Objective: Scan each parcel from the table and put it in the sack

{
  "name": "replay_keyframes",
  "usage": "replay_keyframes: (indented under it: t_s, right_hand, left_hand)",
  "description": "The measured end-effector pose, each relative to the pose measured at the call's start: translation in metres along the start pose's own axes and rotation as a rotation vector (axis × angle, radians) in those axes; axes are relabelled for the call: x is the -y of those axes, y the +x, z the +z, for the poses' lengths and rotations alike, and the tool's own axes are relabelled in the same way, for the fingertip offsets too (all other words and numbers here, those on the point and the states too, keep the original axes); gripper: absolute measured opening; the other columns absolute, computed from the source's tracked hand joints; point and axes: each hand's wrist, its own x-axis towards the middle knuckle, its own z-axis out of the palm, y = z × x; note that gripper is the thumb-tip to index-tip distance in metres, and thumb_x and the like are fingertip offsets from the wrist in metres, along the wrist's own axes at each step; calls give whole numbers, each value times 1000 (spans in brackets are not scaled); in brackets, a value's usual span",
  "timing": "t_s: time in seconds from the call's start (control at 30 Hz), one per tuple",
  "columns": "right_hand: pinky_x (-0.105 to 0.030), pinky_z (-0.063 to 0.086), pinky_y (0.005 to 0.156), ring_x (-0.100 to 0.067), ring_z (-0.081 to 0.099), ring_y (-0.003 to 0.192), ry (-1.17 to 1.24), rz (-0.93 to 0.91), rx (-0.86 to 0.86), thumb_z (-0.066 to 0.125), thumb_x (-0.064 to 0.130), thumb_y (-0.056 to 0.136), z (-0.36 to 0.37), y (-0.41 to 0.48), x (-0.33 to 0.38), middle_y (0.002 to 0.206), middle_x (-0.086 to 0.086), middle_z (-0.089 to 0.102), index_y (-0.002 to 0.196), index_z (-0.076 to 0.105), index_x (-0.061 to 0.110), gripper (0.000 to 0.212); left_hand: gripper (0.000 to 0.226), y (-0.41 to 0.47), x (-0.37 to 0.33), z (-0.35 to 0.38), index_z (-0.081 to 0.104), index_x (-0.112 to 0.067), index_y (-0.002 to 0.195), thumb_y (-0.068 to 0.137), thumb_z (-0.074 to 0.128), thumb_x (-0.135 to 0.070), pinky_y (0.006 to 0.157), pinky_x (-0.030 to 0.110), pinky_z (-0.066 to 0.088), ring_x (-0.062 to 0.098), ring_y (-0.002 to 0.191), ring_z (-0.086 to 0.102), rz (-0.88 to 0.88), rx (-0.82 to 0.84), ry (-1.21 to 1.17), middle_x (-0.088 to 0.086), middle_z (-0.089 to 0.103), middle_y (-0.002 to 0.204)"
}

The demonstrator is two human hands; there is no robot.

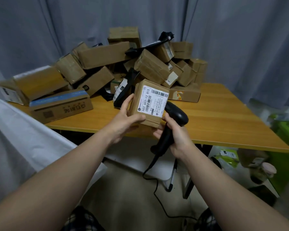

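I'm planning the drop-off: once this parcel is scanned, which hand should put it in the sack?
Left. The left hand grips the small brown cardboard parcel, and the white sack lies on that side; the right hand is busy holding the black corded scanner.

A single wide-angle camera on the person's head looks forward and down along both forearms. The left hand (123, 121) with its parcel (151, 102) and the right hand (178, 140) with the scanner (178, 114) sit nearest, mid-frame. The tabletop (223, 117) lies just beyond, seen from above its near edge; the curtain (240, 39) fills the top, the floor (127, 189) the bottom.
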Motion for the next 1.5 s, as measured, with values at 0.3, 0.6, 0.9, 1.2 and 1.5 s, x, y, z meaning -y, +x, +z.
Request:
replay_keyframes:
  t_s: [0.3, 0.6, 0.9, 1.2, 1.5]
  right_hand:
    - [-24, 43, 46, -14, 49, 42, -546, -284, -30, 71, 16, 86, -27, -2, 2, 49, -2, 51, 77, 63, 13, 13]
    - [-26, 47, 45, -21, 55, 42, -614, -322, -20, 69, 10, 86, -34, -10, -12, 51, -8, 55, 88, 65, 11, 5]
    - [-27, 48, 47, -17, 54, 38, -663, -304, -138, 70, 9, 84, -41, -15, -35, 47, -6, 54, 72, 64, 14, 15]
    - [-24, 47, 44, -13, 54, 38, -658, -320, -146, 70, 8, 84, -43, -17, -36, 47, -2, 55, 78, 65, 16, 11]
    - [-23, 46, 44, -13, 52, 37, -670, -309, -136, 69, 7, 84, -38, -17, -38, 46, -4, 54, 73, 64, 10, 13]
  left_hand:
    - [54, 26, -4, -18, 42, -27, 117, 77, 78, -32, 75, 31, 56, 17, 94, 58, 118, -129, 655, 4, 50, 116]
    - [74, 21, 12, -18, 40, -31, 141, 77, 78, -36, 107, 34, 36, 24, 119, 46, 35, -90, 822, 10, 37, 134]
    - [89, 16, 22, -18, 28, -45, 140, 72, 83, -27, 108, 46, 40, 25, 120, 48, 15, -41, 776, 8, 41, 135]
    - [87, 21, 18, -23, 30, -35, 144, 76, 80, -15, 104, 33, 38, 21, 130, 42, 30, -18, 661, 4, 43, 142]
    - [87, 19, 16, -22, 29, -33, 145, 77, 79, -13, 97, 27, 39, 18, 124, 44, 29, -17, 639, 4, 43, 140]
